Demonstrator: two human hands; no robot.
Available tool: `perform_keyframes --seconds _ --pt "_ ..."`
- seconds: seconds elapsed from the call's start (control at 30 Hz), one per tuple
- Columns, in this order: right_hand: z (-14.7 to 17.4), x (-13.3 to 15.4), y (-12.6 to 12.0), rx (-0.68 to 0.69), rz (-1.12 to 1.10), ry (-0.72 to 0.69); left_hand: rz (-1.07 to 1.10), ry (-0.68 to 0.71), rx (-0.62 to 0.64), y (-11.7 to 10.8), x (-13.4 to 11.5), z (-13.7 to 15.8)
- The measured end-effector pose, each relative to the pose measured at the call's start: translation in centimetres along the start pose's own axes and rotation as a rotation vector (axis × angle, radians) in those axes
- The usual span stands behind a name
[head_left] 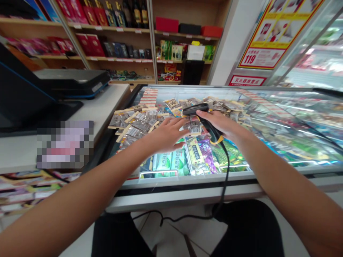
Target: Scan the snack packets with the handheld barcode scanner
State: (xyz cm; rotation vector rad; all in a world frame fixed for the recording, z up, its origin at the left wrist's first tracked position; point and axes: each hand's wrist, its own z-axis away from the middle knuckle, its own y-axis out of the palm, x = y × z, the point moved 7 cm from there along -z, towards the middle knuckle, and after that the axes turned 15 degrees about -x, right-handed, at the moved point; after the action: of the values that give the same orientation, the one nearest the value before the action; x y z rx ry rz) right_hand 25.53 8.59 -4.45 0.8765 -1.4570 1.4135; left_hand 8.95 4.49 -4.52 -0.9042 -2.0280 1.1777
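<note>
bright light; streaky glare across glass top (276,123); blurry right edge

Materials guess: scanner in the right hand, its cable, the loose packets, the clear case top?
Scanner: probably hard plastic; black, yellow trim, soft sheen.
Cable: likely rubber or plastic sheath; dark, bends smoothly.
Packets: likely thin plastic film; shiny, contents showing through.
Case top: glass or clear plastic, can't tell; smooth, goods visible beneath.

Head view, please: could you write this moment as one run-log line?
right hand: grips handheld scanner | left hand: spread open, near packets | packets: scattered on glass-topped case
</note>
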Motion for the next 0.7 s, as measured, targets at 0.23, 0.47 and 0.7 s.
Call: perform_keyframes --seconds 0.23,0.47,0.7 --pt "1.2 1.6 1.5 0.12 -0.274 -0.054 0.125 -0.455 -0.447 -3.8 2.4 -0.2" --pt "2.0 1.7 2.7 0.174 -0.267 -0.064 0.459 -0.642 -0.404 -3.3 6.4 -0.2" --pt "2.5 0.9 2.6 0.327 -0.134 -0.123 0.339 -0.703 -0.383 -3.3 11.4 1.5"
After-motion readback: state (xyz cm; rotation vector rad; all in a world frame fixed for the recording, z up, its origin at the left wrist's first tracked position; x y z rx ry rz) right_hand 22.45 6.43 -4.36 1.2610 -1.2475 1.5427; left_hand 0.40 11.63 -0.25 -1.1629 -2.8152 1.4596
